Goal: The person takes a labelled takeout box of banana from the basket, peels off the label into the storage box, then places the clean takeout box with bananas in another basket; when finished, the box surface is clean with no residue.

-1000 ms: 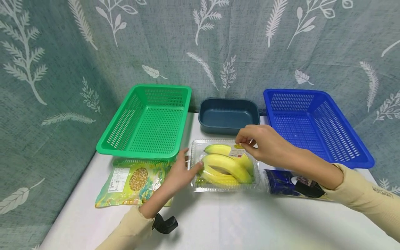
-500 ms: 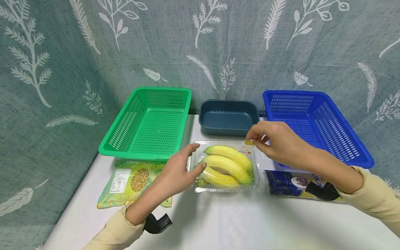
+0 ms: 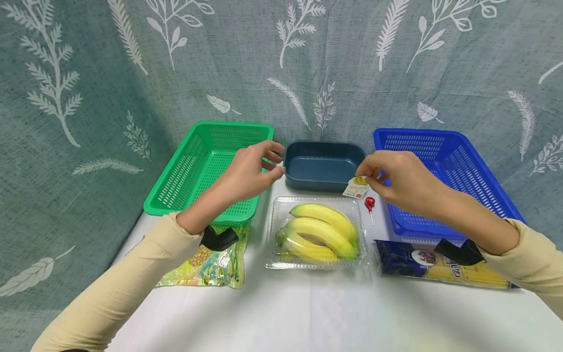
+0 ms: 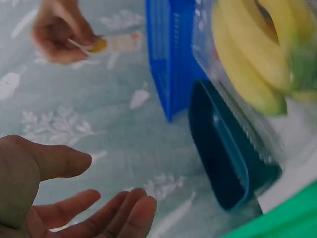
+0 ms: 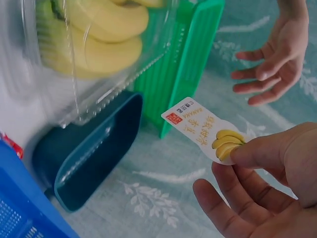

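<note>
My right hand (image 3: pixel 398 178) pinches a small white label (image 3: pixel 356 187) between thumb and fingertips, beside the dark blue bin's right end. In the right wrist view the label (image 5: pixel 200 129) shows a banana picture and printed characters. Raised over the green basket's right rim, my left hand (image 3: pixel 255 168) holds nothing; its fingers are spread and loosely bent, close to the dark blue bin (image 3: pixel 324 187). Below both hands sits a clear plastic box (image 3: pixel 272 230) with several bananas (image 3: pixel 316 232) inside, its lid down.
A green basket (image 3: pixel 167 188) stands at the left, a blue basket (image 3: pixel 488 171) at the right. A red lollipop (image 3: pixel 370 203) lies between the box and the blue basket. Near the front are a bag of corn kernels (image 3: pixel 224 264) and a dark blue-and-yellow packet (image 3: pixel 440 264).
The label has come off the banana box lid in my right hand, which moved up and to the right. My left hand left the box and rose toward the dark bin. The lollipop came into view.
</note>
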{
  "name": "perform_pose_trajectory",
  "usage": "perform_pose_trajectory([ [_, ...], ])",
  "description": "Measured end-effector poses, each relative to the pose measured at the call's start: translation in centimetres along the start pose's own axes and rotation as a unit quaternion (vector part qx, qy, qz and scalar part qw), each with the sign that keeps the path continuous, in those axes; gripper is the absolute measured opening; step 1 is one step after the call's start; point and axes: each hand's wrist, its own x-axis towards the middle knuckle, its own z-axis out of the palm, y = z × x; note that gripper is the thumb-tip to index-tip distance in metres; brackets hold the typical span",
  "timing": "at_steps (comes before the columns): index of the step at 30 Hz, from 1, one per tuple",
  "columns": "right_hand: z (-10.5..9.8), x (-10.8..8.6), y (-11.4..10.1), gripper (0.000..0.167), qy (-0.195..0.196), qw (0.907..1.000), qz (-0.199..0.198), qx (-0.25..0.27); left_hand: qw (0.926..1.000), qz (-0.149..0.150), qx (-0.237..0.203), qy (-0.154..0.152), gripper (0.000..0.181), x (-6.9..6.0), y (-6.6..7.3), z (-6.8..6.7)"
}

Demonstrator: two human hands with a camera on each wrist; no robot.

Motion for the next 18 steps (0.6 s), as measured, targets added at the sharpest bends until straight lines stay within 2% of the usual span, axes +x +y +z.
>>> perform_pose_trajectory([
  [4,-0.2,0.8,1.0,0.023,-0.003,0.9996,0.023,-0.014,0.9993,-0.013,0.034,-0.002,0.043,2.8,-0.9,-0.5],
  [8,0.1,1.5,2.5,0.019,-0.015,0.9985,0.049,-0.018,0.997,-0.053,0.056,-0.008,0.044,5.7,-2.2,-0.7],
  [12,0.8,2.5,4.2,0.017,-0.029,0.9967,0.073,-0.02,0.993,-0.09,0.068,-0.036,0.045,8.0,-3.2,0.1],
  [18,2.1,4.0,6.4,0.018,-0.042,0.9952,0.087,-0.017,0.9883,-0.106,0.088,-0.066,0.046,10.5,-4.3,1.8],
])
